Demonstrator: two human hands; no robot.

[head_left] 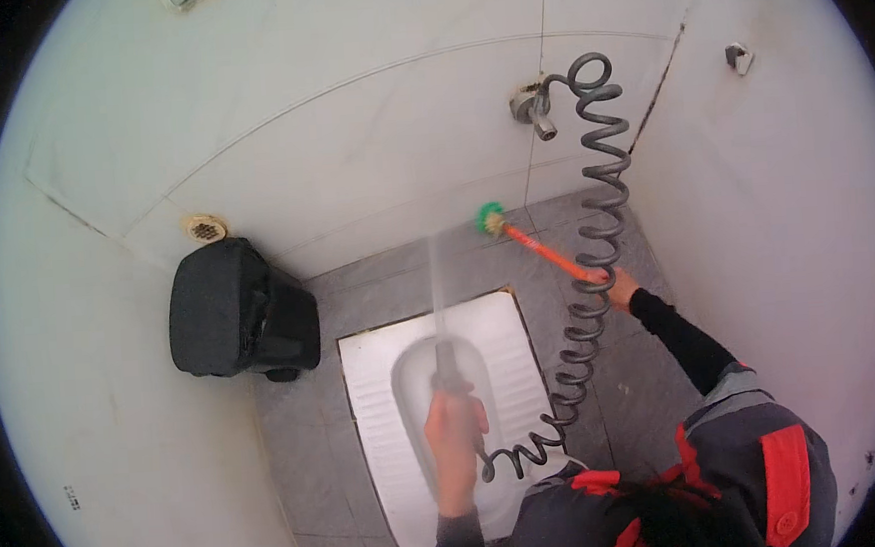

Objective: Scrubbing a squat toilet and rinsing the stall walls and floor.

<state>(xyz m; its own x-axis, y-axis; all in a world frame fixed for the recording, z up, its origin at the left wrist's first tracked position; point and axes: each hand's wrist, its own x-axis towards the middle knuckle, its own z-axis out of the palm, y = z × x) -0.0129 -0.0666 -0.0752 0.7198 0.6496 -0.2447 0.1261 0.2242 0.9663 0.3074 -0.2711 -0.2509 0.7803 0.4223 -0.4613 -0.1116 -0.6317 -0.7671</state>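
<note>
I see the left hand [453, 438] wrapped around the sprayer [446, 361] over the squat toilet [378, 408] — water [438, 294] shoots toward the back wall [380, 147]. The right hand [620, 288] grips the orange brush [546, 253] — past the toilet's far right corner.

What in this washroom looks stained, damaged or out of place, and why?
The corner seam at upper right has dark, blotchy marks against pale walls. Brownish staining shows around the wall tap, and the round grate above the black bin looks yellowed. Nothing looks clearly broken.
</note>
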